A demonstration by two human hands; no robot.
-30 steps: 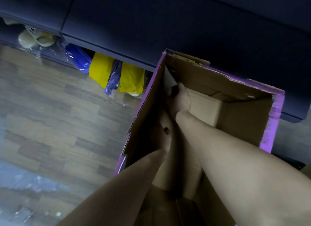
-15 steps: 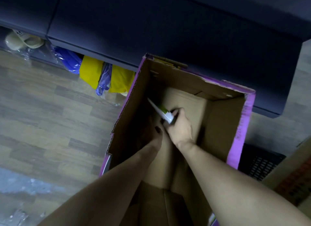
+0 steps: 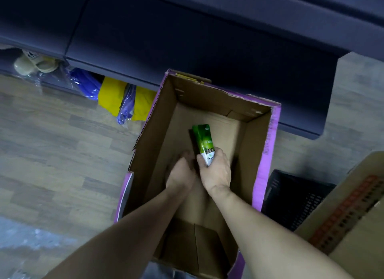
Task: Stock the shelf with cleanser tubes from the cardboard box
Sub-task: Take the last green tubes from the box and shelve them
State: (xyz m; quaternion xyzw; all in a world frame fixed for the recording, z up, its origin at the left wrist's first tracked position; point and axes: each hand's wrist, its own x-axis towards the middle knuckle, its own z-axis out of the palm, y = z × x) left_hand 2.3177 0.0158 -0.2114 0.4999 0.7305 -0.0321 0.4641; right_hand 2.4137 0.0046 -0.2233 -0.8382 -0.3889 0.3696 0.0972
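Both arms reaching down from 6 o'clock into an open cardboard box [image 3: 257,150], brown inside with purple outer faces, standing on a wood-pattern floor [image 3: 52,150].

Right hand [image 3: 216,172] at the middle of the box, fingers and thumb curled round the white lower end of a green cleanser tube [image 3: 204,142]. Tube tilted, its flat green end pointing toward 12 o'clock, clear of the box walls; printed word "FRESH" just above the gripping fingers. Whether a second tube lies behind the first, cannot tell.

Left hand [image 3: 180,172] just beside the right at 9 o'clock of it, back of the hand up, fingers bent downward toward the box bottom. Whether anything is held under that palm, cannot tell; fingertips hidden in shadow.

Box bottom mostly bare cardboard, flaps folded in at the 6 o'clock end.

Beyond the box at 12 o'clock, a dark blue shelf base [image 3: 187,40] running across the top. Under its edge at 10 o'clock, yellow packets [image 3: 112,98] and blue plastic-wrapped goods [image 3: 87,83]; farther toward 9 o'clock, a pale sandal [image 3: 31,62] in clear wrap.

At 3 o'clock of the box, touching or nearly touching its purple side, a black plastic crate [image 3: 295,197]. At 4 o'clock, another brown carton [image 3: 353,216] with a red and black printed strip.
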